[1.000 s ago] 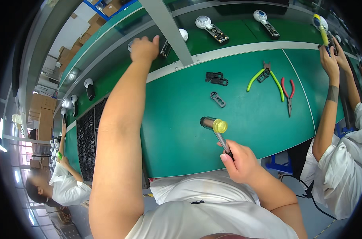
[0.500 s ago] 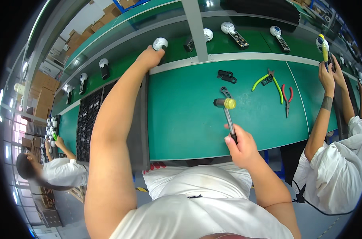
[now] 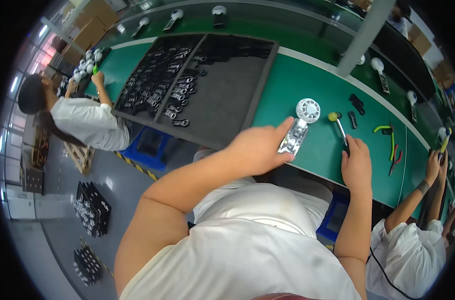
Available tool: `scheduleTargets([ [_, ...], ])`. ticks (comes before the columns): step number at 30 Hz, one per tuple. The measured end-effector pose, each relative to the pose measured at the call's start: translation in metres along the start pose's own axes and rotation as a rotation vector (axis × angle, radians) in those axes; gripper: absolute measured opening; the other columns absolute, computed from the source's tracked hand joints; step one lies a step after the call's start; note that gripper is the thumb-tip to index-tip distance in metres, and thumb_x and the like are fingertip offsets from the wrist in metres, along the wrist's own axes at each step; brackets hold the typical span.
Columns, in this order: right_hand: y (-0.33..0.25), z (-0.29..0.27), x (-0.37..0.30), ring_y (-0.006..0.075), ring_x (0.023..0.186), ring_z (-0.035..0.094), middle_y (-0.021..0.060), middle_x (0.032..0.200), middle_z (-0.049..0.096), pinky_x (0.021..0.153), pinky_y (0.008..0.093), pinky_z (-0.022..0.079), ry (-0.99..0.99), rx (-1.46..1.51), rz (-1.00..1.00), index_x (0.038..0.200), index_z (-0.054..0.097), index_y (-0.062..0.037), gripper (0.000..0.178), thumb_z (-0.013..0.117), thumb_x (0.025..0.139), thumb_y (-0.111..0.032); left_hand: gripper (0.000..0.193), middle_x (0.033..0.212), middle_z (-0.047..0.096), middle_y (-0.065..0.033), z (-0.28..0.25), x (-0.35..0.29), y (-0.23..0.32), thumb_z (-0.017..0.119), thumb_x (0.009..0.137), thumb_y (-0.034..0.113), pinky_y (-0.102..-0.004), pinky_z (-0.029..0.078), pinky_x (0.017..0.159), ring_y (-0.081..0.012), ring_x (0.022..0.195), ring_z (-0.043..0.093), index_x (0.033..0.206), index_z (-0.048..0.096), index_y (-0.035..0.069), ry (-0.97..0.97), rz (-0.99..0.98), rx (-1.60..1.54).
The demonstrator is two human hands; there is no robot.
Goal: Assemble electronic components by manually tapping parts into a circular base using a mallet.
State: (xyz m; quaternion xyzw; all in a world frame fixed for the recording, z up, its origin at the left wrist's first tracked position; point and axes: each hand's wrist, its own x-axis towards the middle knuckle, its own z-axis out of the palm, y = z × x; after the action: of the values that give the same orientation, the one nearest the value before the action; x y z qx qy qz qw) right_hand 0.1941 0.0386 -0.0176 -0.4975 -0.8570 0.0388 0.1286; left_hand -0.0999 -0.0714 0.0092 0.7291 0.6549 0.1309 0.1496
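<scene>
My left hand (image 3: 257, 150) is closed on a small handheld fan (image 3: 293, 138) above the near edge of the green table. The fan has a round white head, and its handle lies open with the inner parts showing. In my right hand (image 3: 356, 161) is a small mallet (image 3: 342, 134) with a yellow-and-black head, its shaft slanting up and left. The mallet head is close to the fan's head, apart from it. Black plastic handle pieces (image 3: 356, 104) lie on the table beyond the mallet, with one loose black piece (image 3: 353, 120) nearer it.
Green-handled cutters (image 3: 392, 142) and red-handled pliers (image 3: 396, 159) lie right of my right hand. On the left is a large dark tray (image 3: 227, 95) with rows of black parts. More fans (image 3: 379, 70) lie along the green belt behind a metal post (image 3: 365, 40). People work on both sides.
My left hand has brought the fan from the belt back over the table near me. The view has swung left, showing the tray. The mallet stays in my right hand.
</scene>
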Motion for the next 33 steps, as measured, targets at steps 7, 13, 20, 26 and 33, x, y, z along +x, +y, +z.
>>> scheduleTargets([
  [7, -0.057, 0.000, -0.022, 0.0384, 0.135, 0.058, 0.0151, 0.146, 0.061, 0.112, 0.0444, 0.049, 0.141, 0.292, -0.193, 0.137, 0.066, -0.0029, 0.051, 0.072, 0.087, 0.001, 0.025, 0.106, 0.071, -0.0137, -0.093, -0.075, -0.133, 0.076, 0.092, 0.020, -0.0452, 0.056, 0.095, -0.0380, 0.101, 0.068, 0.112, 0.077, 0.006, 0.210, -0.172, 0.243],
  [13, -0.112, 0.027, -0.014, 0.0415, 0.145, 0.052, 0.0149, 0.154, 0.058, 0.118, 0.0485, 0.045, 0.099, 0.361, -0.419, 0.133, 0.068, -0.0045, 0.054, 0.076, 0.080, 0.002, 0.023, 0.104, 0.070, -0.0110, -0.084, -0.102, -0.183, 0.078, 0.089, 0.018, -0.0444, 0.055, 0.097, -0.0346, 0.105, 0.067, 0.110, 0.076, 0.008, 0.078, -0.114, 0.325],
  [20, -0.095, 0.028, -0.012, 0.0420, 0.148, 0.050, 0.0144, 0.155, 0.058, 0.119, 0.0492, 0.045, 0.023, 0.344, -0.460, 0.132, 0.068, -0.0056, 0.058, 0.079, 0.076, 0.002, 0.023, 0.107, 0.071, -0.0097, -0.077, -0.099, -0.197, 0.078, 0.090, 0.016, -0.0422, 0.055, 0.096, -0.0325, 0.105, 0.067, 0.111, 0.076, 0.008, 0.217, -0.012, 0.300],
  [26, -0.105, 0.021, 0.000, 0.0370, 0.133, 0.060, 0.0123, 0.147, 0.065, 0.113, 0.0450, 0.049, 0.193, 0.623, -0.544, 0.123, 0.073, -0.0057, 0.046, 0.081, 0.079, -0.006, 0.027, 0.104, 0.074, -0.0083, -0.061, -0.063, -0.148, 0.069, 0.106, 0.013, -0.0293, 0.058, 0.082, -0.0151, 0.087, 0.067, 0.131, 0.070, 0.001, 0.354, -0.255, -1.039],
  [33, -0.140, 0.012, 0.039, 0.0326, 0.125, 0.065, 0.0111, 0.142, 0.069, 0.108, 0.0425, 0.052, 0.332, 0.758, -0.565, 0.118, 0.072, -0.0059, 0.046, 0.090, 0.076, -0.010, 0.028, 0.104, 0.072, -0.0100, -0.002, 0.007, -0.078, 0.061, 0.113, 0.016, -0.0239, 0.058, 0.079, -0.0130, 0.087, 0.068, 0.133, 0.066, -0.004, -0.046, 0.028, -1.849],
])
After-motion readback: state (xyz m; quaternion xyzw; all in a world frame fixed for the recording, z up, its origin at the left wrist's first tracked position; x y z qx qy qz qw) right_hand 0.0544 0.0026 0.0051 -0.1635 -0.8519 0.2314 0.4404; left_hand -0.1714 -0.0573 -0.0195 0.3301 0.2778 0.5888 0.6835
